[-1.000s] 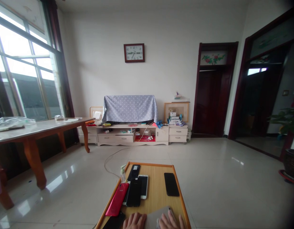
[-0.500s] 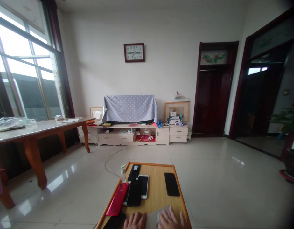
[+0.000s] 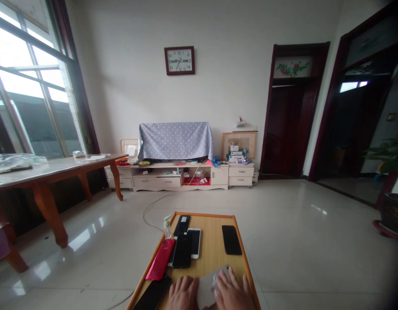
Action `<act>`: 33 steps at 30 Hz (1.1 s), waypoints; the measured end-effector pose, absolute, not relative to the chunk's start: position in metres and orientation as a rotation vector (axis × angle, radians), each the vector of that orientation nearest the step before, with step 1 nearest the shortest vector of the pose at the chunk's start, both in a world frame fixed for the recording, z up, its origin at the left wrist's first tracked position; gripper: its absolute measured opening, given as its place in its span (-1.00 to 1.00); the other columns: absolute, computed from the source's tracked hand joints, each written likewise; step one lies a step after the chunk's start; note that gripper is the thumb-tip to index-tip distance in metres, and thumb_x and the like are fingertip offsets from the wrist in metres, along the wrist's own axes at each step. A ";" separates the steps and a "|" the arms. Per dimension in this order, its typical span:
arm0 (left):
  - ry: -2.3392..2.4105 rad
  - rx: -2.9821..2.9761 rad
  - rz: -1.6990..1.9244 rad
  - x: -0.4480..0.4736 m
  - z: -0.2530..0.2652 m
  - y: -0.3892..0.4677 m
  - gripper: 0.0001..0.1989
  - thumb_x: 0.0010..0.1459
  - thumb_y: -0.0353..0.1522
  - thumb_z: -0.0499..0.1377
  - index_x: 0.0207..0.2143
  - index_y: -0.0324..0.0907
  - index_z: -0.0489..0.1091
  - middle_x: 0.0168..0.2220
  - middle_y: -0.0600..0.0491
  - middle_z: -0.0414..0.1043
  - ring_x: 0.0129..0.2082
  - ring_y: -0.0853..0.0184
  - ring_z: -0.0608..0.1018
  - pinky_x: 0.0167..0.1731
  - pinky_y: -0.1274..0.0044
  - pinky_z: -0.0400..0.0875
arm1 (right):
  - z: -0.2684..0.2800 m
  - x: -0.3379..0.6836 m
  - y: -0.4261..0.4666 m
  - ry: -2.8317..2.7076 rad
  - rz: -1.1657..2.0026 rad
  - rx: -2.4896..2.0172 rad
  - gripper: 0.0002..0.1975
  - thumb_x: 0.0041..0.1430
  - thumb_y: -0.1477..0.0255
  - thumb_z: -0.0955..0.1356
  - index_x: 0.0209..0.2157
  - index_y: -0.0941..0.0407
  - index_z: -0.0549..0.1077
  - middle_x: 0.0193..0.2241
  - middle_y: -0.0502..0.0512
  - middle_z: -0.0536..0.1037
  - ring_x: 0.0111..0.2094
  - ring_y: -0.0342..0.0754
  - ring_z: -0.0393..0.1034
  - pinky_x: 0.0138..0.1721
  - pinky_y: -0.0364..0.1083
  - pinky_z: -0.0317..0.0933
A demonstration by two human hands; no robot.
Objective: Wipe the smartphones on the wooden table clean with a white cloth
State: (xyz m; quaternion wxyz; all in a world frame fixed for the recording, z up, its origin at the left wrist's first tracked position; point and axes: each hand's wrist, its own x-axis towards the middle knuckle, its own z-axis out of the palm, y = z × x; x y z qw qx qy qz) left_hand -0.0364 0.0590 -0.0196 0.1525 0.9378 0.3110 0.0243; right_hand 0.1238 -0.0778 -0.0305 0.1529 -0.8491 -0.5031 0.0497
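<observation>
A flat silver-grey tablet (image 3: 205,291) lies on the near part of the small wooden tray table (image 3: 212,241). At its left edge, my left hand (image 3: 182,293) holds it with the fingers bent. My right hand (image 3: 234,292) lies over its right side, fingers spread, with a small crumpled whitish wipe (image 3: 214,283) under the fingertips. Left of my hands are a red phone (image 3: 161,259) and a dark phone (image 3: 153,293). Black phones (image 3: 182,251) partly cover a white phone (image 3: 196,243). Another black phone (image 3: 231,240) lies alone near the right rim.
A small pump bottle (image 3: 167,228) stands at the tray table's left rim. Beyond the tiled floor is a low white cabinet (image 3: 153,183) with a cloth-covered object (image 3: 176,141). A long table (image 3: 79,162) stands left; a potted plant (image 3: 393,211) is at right.
The view has tipped down slightly, so the room sits higher in the picture and more of the tablet shows. Both hands stay at the tablet, with the right fingers still on the wipe.
</observation>
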 end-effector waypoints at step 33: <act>0.809 2.810 0.256 -0.036 -0.031 0.057 -0.34 0.01 -0.19 0.16 0.19 -0.16 0.30 0.12 -0.17 0.42 0.12 0.01 0.43 0.13 0.25 0.29 | -0.033 0.091 -0.063 -1.559 0.311 -2.199 -0.54 0.40 0.13 0.13 0.26 -0.21 0.29 0.26 -0.02 0.32 0.36 0.24 -0.01 0.30 0.47 -0.42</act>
